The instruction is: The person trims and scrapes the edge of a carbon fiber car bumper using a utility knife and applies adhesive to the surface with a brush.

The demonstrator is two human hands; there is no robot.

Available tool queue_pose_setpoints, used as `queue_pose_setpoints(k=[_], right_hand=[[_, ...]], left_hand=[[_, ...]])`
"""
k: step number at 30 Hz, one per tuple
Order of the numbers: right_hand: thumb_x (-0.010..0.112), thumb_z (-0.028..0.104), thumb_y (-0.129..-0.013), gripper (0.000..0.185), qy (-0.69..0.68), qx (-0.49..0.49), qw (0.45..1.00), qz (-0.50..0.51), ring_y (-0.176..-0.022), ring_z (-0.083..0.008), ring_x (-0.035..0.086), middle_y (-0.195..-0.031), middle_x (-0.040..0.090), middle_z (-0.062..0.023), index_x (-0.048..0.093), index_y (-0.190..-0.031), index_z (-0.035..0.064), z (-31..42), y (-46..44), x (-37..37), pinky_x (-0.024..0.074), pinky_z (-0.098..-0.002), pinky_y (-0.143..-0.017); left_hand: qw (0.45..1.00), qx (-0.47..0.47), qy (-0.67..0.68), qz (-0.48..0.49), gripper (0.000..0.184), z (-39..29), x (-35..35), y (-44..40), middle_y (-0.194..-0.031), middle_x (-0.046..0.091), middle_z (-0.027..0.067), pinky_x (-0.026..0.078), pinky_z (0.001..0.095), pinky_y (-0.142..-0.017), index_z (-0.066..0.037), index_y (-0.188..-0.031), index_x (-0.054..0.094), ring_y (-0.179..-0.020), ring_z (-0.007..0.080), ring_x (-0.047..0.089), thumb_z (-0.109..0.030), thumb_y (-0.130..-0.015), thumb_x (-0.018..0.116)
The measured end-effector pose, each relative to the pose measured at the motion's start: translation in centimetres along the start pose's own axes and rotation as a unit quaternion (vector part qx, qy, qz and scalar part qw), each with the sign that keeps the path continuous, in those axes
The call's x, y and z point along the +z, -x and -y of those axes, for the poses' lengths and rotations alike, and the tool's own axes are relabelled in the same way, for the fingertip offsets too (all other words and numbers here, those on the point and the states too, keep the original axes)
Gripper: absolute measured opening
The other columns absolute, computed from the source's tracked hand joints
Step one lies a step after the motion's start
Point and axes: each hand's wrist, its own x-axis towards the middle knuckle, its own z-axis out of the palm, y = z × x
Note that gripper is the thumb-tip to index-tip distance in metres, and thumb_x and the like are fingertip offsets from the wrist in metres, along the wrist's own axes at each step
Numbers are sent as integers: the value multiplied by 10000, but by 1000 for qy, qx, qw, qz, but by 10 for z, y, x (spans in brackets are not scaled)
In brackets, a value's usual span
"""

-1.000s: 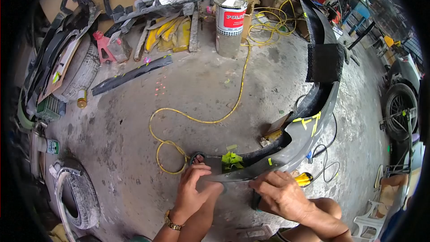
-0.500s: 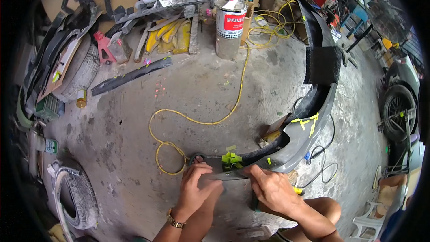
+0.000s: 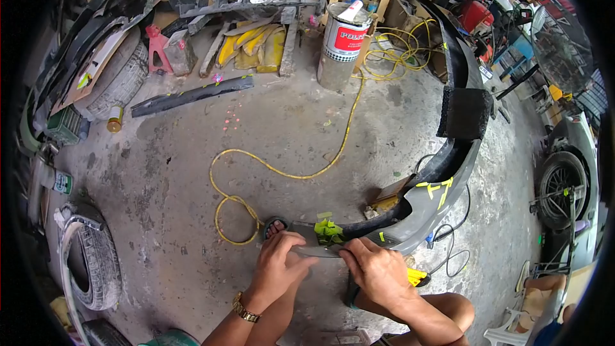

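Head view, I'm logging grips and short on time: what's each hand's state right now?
Left hand: open, spread at the near end of the bumper.
Right hand: curled at the bumper's edge; whether it grips anything cannot be told.

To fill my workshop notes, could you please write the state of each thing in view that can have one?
Car bumper: curved, taped in places
Left hand: thumb apart from fingers, at the bumper's near end
Right hand: fingers curled at the bumper's edge
Wristwatch: worn
Yellow-green tape strips: stuck on the bumper
Yellow hose: slack, with loops
Red-labelled can: upright
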Motion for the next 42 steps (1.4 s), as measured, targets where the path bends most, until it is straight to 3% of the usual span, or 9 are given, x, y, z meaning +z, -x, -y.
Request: queue_pose_setpoints(k=[4,7,23,25,31,42], right_hand=[[684,228,-982,153,0,21,1000,5,-695,-360,693,-875,685,-93,657,-943,83,2,-1,1,559,-454,-587],[626,216,-1013,178,7,-5,1000,6,-696,-343,702,-867,661,-124,577,-950,57,-2,0,-1,564,-441,-567],[623,227,-1013,181,2,-9,1000,1,-663,-329,706,-873,672,-117,598,-936,65,-4,0,2,559,-435,-546],[674,230,-988,175,6,18,1000,10,-709,-344,695,-857,667,-93,651,-944,62,-2,-1,3,558,-439,-579],[669,193,-980,136,28,-15,998,56,-702,-347,690,-872,668,-93,647,-961,60,-1,-2,-1,556,-441,-581],[586,213,-1027,181,-80,-2,997,13,-675,-386,700,-911,671,-146,576,-974,40,-13,0,8,567,-488,-582]], left_hand=[[1000,-4,1,-1,409,0,1,0,-1060,698,104,535,424,-884,-30,-1047,639,-1003,323,677,-146,-757,904],[1000,-2,8,-5,417,-1,2,0,-1058,699,106,538,425,-886,-29,-1047,639,-1002,322,679,-134,-748,909],[1000,-25,8,9,395,-5,-1,-1,-1048,695,103,531,425,-926,-24,-1038,639,-1020,340,671,-112,-755,900],[1000,-24,7,11,390,-5,-2,-2,-1048,694,106,532,426,-925,-23,-1037,641,-1021,340,671,-112,-757,897],[999,-12,-31,8,387,-6,1,-1,-1034,698,116,545,427,-908,-22,-1035,651,-1001,336,681,-116,-752,897],[1000,5,-27,11,382,-5,0,-1,-1075,710,128,555,396,-877,-12,-1059,651,-1002,300,689,-49,-764,890]])
